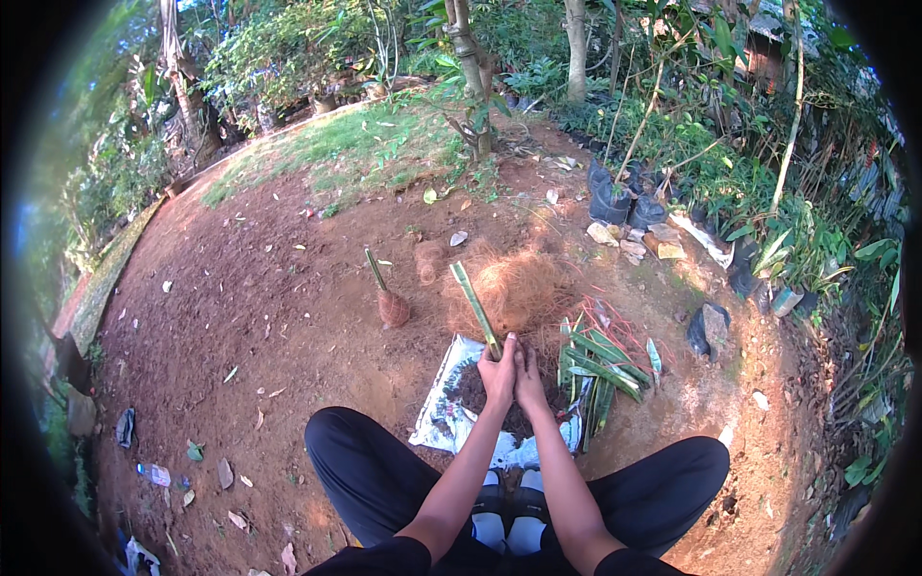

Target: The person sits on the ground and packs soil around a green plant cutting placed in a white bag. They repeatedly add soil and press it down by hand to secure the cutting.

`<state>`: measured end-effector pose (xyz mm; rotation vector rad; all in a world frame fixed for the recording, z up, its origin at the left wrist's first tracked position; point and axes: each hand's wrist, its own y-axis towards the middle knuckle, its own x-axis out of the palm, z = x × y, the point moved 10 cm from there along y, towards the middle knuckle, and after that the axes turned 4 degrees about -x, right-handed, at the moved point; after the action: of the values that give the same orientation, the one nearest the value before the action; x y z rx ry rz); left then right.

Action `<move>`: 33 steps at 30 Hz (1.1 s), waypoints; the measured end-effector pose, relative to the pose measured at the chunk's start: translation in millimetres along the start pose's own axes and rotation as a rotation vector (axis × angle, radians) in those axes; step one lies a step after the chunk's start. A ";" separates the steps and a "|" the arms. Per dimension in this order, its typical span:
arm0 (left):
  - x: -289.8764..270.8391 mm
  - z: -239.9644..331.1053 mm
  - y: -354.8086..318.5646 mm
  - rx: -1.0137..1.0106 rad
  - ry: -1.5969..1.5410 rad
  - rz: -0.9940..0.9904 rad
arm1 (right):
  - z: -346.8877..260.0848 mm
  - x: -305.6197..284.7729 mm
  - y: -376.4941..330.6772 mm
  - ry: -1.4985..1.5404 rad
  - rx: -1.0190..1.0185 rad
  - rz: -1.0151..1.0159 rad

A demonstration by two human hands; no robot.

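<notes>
Your left hand (497, 372) and right hand (529, 376) are pressed together, both clamped around the lower end of a green stalk (475, 307) that slants up and away to the left. Beneath them lies a white sack (437, 413) of dark soil; cut green stalks (600, 370) lie just right.

Smooth green stalk (476, 307), fibrous coconut husk (514, 288), glossy plastic sheet (444, 413).

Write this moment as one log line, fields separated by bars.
left hand and right hand: both gripping green stalk | under hands: soil on white sack | right side: cut stalks
</notes>
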<state>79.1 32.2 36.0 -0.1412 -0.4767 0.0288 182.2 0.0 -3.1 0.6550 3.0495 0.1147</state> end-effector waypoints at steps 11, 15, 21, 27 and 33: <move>-32.1 -5.6 20.7 0.035 -0.028 0.105 | -11.7 20.9 -10.1 -0.080 -0.019 -0.089; -41.2 -0.1 17.6 0.060 -0.009 0.204 | 0.3 28.3 -10.8 -0.065 0.007 -0.094; -71.5 -8.8 28.0 -0.016 0.121 0.365 | 6.2 26.8 -13.1 0.067 0.083 -0.130; -81.0 -17.9 31.1 -0.062 -0.183 0.403 | 6.5 16.0 -13.2 0.161 0.144 -0.116; -45.9 -31.1 29.1 -0.336 -0.471 0.150 | 13.2 17.9 -12.3 -0.012 0.088 -0.240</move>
<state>52.7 54.2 -16.4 -0.5067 -0.9399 0.1310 161.3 -2.8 -17.3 0.2865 3.1061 -0.0276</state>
